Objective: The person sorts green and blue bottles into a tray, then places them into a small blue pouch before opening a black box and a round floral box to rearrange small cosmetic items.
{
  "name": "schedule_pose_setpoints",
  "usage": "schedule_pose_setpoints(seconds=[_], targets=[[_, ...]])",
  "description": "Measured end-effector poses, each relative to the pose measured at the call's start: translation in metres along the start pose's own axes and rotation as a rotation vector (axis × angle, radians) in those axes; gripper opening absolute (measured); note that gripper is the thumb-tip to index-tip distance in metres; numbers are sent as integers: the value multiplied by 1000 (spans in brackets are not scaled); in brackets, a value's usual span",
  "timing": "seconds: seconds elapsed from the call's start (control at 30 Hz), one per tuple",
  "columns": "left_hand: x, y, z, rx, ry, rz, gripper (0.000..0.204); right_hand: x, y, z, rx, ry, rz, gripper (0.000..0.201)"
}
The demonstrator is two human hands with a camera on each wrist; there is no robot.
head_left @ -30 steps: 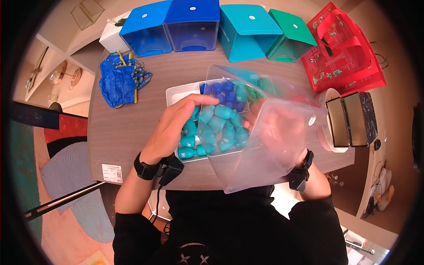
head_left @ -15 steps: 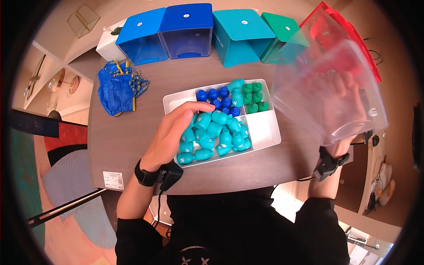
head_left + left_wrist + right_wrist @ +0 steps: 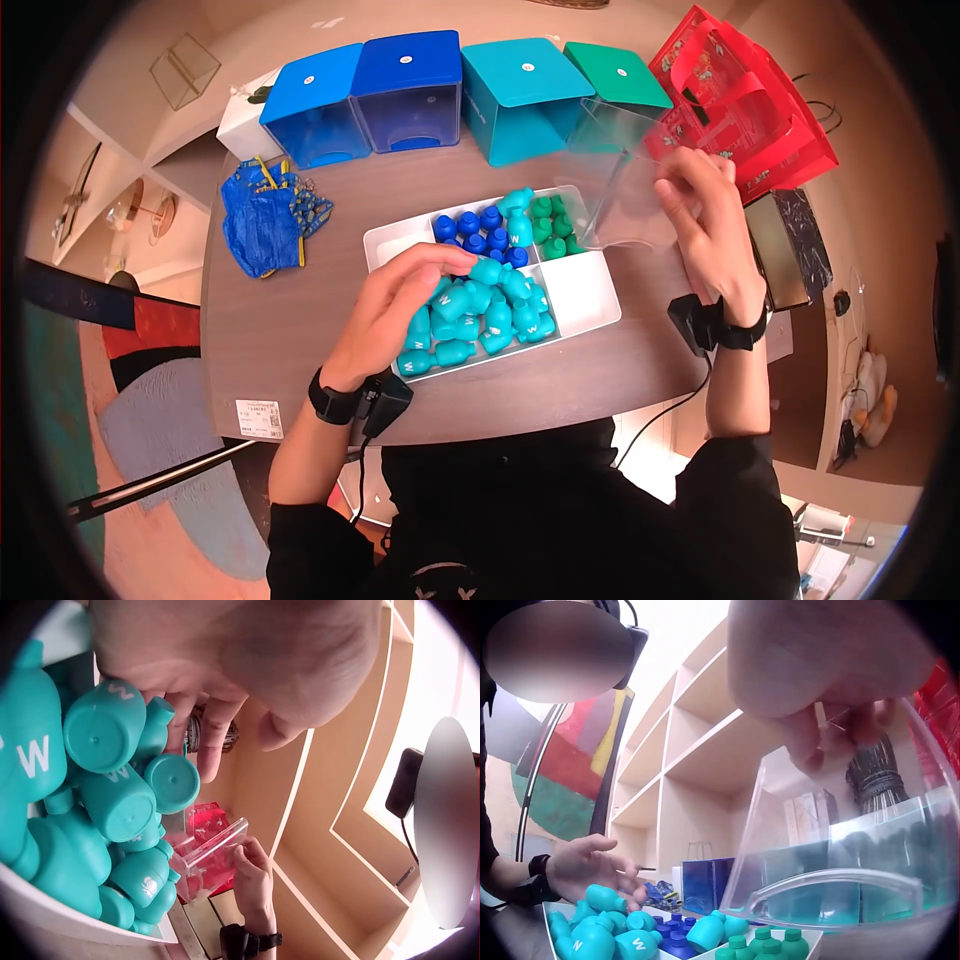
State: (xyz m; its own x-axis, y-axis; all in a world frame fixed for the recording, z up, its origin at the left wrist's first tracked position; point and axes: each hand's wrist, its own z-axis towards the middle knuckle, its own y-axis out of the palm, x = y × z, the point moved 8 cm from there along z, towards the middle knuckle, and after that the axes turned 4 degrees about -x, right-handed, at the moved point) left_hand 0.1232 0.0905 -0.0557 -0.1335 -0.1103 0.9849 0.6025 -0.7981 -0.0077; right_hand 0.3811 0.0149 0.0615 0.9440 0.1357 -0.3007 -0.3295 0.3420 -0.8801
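Gripping a clear bin near the white tray, the right hand had curled fingers; the left hand rested loose-fingered beside turquoise bottles. Blue bottles and green ones sat beyond. Only the right wrist view showed the bin's arched ridge.

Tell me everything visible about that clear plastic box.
The clear plastic box looks colourless and rigid, with smooth walls and a curved, raised ridge on one face. The person's right hand grips its edge, near the far right corner of the white compartmented tray. No contents show. Exact tilt and any support below are unclear.
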Motion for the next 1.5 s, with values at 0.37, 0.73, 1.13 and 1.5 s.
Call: schedule_pose_setpoints(seconds=[0.37, 0.73, 1.13, 1.5], targets=[[1, -16, -6, 75, -123, 280, 29, -2, 12, 14, -81, -4, 174, 7], [-2, -29, -6, 20, -205, 183, 30, -11, 28, 38, -120, -134, 95, 9], [1, -25, -6, -10, -195, 205, 28, -8, 44, 67, -323, -42, 229, 10], [-4, -25, -8, 2, -169, 198, 25, -13, 76, 78, -52, -298, 45, 5]])
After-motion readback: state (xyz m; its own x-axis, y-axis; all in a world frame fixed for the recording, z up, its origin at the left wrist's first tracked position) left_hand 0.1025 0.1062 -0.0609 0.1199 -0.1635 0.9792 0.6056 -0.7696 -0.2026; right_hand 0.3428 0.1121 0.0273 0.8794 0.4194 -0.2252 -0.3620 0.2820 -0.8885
